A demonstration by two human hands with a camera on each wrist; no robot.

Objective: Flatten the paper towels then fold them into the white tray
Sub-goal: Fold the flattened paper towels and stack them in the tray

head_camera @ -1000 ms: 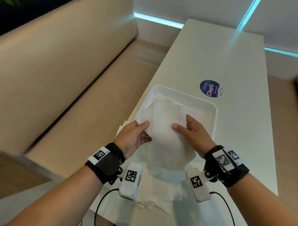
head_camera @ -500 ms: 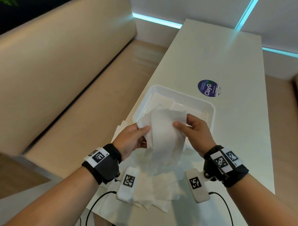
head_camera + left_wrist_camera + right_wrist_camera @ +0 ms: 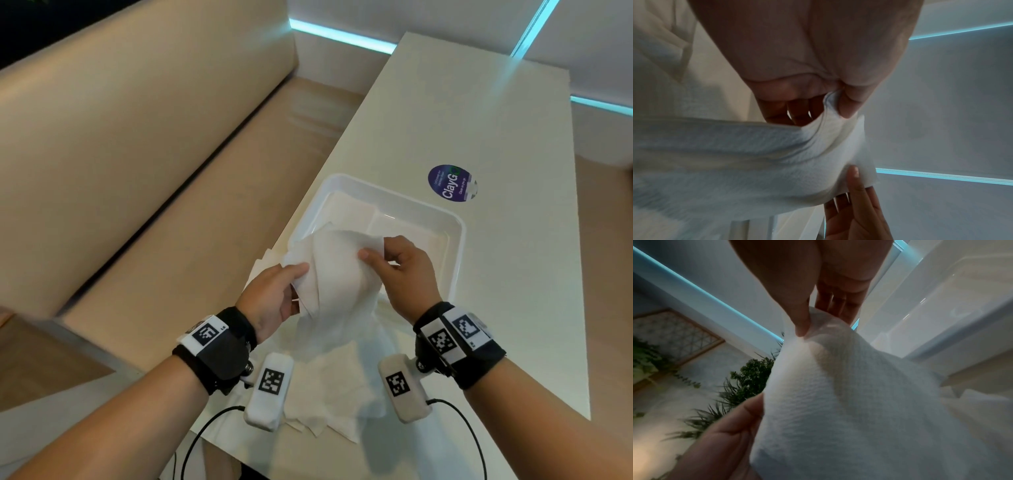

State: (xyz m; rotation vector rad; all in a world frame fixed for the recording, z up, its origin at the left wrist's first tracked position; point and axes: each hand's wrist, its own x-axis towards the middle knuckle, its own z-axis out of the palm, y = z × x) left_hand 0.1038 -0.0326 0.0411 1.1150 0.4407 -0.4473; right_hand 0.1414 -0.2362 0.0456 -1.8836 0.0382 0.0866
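I hold a white paper towel (image 3: 337, 270) in the air over the near edge of the white tray (image 3: 457, 240). My left hand (image 3: 274, 291) pinches its left corner between thumb and fingers; the pinch shows in the left wrist view (image 3: 840, 100). My right hand (image 3: 400, 270) pinches the right corner, thumb on top, seen close in the right wrist view (image 3: 805, 327). The towel (image 3: 849, 402) sags between the hands and bunches in the middle. A folded towel (image 3: 346, 210) lies flat in the tray's far left part.
More loose paper towels (image 3: 329, 387) lie spread on the white table (image 3: 513, 308) under my wrists. A round purple ClayG sticker (image 3: 450, 183) is stuck beyond the tray. A beige bench (image 3: 154, 171) runs along the table's left side. Cables (image 3: 205, 428) hang from the wrist cameras.
Both hands drew nearer together, so the towel went from a flat sheet stretched over the tray to a bunched, sagging shape.
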